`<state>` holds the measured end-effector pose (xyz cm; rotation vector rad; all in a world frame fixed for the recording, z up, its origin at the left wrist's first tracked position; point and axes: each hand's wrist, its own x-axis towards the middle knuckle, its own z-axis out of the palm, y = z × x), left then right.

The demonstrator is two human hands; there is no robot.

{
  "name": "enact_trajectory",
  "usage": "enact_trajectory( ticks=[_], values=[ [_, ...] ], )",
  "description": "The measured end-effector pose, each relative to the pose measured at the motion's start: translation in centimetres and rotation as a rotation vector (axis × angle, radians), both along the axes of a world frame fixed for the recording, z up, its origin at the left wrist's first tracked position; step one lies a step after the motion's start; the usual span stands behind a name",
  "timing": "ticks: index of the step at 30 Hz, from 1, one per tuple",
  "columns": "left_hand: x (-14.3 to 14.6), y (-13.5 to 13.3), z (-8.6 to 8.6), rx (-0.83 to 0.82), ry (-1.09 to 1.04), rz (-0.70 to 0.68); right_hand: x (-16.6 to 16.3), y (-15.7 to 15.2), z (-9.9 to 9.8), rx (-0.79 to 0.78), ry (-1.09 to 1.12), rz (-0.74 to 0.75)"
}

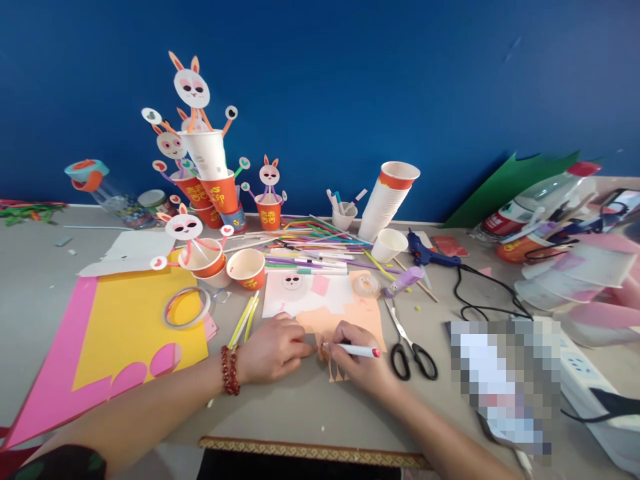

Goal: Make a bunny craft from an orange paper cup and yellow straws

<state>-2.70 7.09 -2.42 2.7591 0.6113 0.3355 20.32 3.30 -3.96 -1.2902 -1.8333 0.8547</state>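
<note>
My right hand grips a white marker with a red end, its tip down at a small peach paper piece. Bent and close together, the fingers of my left hand reach the same piece from the other side; their exact hold is partly hidden. Thin peach cut-outs lie just below the marker. Behind both hands are a peach sheet and a white sheet with a drawn rabbit face. Black-handled scissors lie beside my right hand.
Rabbit-decorated paper cups stand at the back left, near yellow card and a tape roll. Markers and coloured sticks spread behind the sheets. A cup stack, blue glue gun, cable and power strip are right.
</note>
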Motion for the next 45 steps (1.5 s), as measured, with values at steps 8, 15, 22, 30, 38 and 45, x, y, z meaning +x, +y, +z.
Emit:
enact_trajectory(
  ticks=[8,15,22,30,38,45],
  values=[
    [0.03,-0.02,0.07,-0.009,0.005,0.005,0.05,-0.03,0.05,0.026,0.019,0.037],
    [-0.02,0.07,0.04,-0.007,0.013,0.001,0.06,-0.07,-0.03,0.040,0.033,0.044],
    [0.03,0.00,0.15,-0.001,0.038,0.005,0.02,-0.02,0.18,0.041,0.028,0.049],
    [-0.05,0.02,0.04,0.005,0.030,-0.004,0.15,-0.06,0.36,0.007,0.019,0.072],
    [0.00,0.02,0.03,0.004,0.042,0.000,-0.04,-0.02,0.96,-0.004,0.059,0.101],
    [-0.01,0.04,0.07,0.012,0.019,0.004,0.42,-0.16,0.15,-0.012,0.152,-0.065]
  ],
)
